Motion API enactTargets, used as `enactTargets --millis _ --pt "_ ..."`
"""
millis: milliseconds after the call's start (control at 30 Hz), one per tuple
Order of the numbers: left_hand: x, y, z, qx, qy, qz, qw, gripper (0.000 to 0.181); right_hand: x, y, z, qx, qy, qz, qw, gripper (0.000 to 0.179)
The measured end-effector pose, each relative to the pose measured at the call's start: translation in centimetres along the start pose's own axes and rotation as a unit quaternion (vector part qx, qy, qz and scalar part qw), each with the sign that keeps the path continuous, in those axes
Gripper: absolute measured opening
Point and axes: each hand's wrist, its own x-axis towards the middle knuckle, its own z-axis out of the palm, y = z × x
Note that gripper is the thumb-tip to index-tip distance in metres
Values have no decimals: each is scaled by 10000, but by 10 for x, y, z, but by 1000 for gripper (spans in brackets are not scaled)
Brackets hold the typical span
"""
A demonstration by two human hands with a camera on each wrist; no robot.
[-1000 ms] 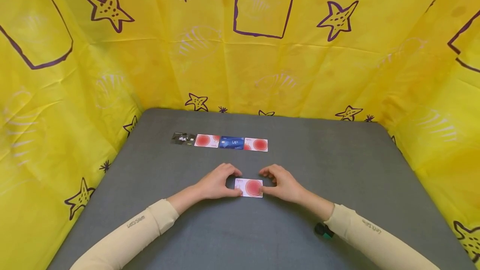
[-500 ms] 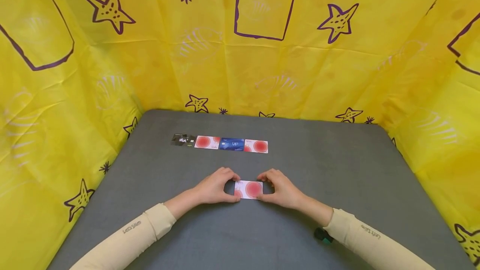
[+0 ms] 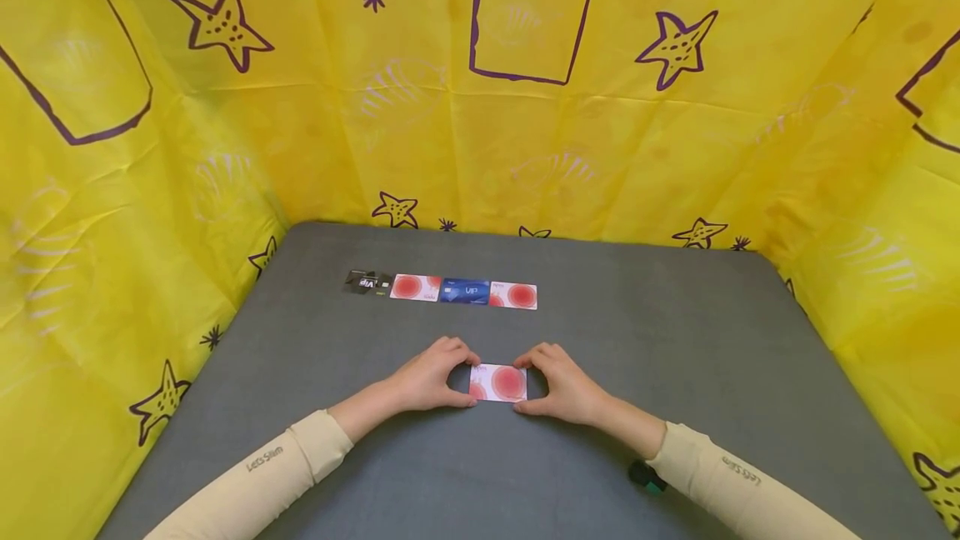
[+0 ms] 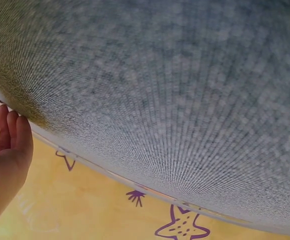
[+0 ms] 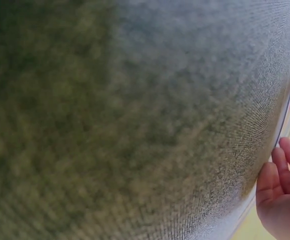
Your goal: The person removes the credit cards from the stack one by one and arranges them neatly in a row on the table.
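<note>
While both hands (image 3: 431, 375) (image 3: 566, 386) pinch a card (image 3: 498, 382) by its ends, table (image 3: 637, 348) stretching either side, four-card row (image 3: 465, 292) beyond.

I look forward and down from the head across the table (image 3: 420, 473) to the cloth (image 3: 420, 144), while my wrist views, close over that table, share the cloth at their margins, with the left hand (image 4: 7, 165) bordering one and the right hand (image 5: 285, 197) the other.
</note>
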Motion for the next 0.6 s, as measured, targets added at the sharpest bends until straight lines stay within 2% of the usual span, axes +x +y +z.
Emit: enactTargets --millis 600 --pt "1 0 1 -149 -15 2 9999 44 7 1 -5 134 -218 109 9996 48"
